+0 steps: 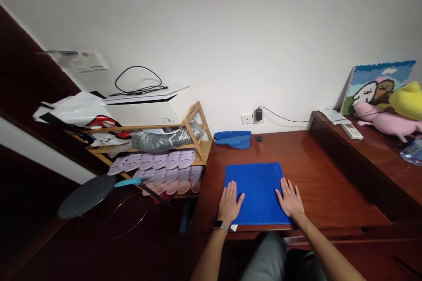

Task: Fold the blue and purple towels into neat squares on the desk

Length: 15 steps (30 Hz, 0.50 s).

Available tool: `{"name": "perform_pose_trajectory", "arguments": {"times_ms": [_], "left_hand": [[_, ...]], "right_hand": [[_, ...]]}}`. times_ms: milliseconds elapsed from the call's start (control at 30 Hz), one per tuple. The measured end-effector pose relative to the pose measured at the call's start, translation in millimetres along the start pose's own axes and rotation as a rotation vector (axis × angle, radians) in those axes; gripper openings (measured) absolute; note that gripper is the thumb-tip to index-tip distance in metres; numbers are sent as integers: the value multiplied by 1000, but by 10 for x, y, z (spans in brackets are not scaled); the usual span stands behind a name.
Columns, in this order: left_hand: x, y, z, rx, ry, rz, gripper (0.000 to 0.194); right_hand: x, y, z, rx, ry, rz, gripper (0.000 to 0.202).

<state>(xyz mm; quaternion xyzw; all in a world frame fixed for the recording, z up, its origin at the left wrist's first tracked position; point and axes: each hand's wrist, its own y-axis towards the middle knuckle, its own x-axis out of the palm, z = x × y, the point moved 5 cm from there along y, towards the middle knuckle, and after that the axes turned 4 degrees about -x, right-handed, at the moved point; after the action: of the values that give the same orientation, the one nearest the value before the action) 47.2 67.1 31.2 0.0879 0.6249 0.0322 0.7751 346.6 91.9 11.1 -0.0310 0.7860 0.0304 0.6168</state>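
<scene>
A flat blue cloth, roughly square, lies on the brown wooden desk. On its left edge rests my left hand, palm down with the fingers stretched out and a watch at the wrist. My right hand lies palm down at the cloth's right edge, fingers spread. Neither hand holds anything. A small white tag sticks out at the cloth's near left corner.
A folded blue item lies at the desk's back edge near a plugged-in black adapter. Left stands a rack with slippers and a white box. On the right ledge are a remote and a pink plush.
</scene>
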Motion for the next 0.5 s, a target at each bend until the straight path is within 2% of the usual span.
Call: {"name": "perform_pose_trajectory", "arguments": {"times_ms": [67, 133, 233, 333, 500], "left_hand": [[-70, -69, -248, -42, 13, 28, 74], [-88, -102, -323, -47, 14, 43, 75], [-63, -101, -282, -42, 6, 50, 75], [-33, -76, -246, -42, -6, 69, 75], [-35, -59, -303, -33, -3, 102, 75]], "right_hand": [[-34, 13, -9, 0, 1, -4, 77], [-78, 26, -16, 7, -1, -36, 75], [-141, -19, -15, 24, 2, -81, 72], [-169, -182, -17, 4, 3, -26, 71], [-66, -475, -39, -42, 8, -20, 76]]}}
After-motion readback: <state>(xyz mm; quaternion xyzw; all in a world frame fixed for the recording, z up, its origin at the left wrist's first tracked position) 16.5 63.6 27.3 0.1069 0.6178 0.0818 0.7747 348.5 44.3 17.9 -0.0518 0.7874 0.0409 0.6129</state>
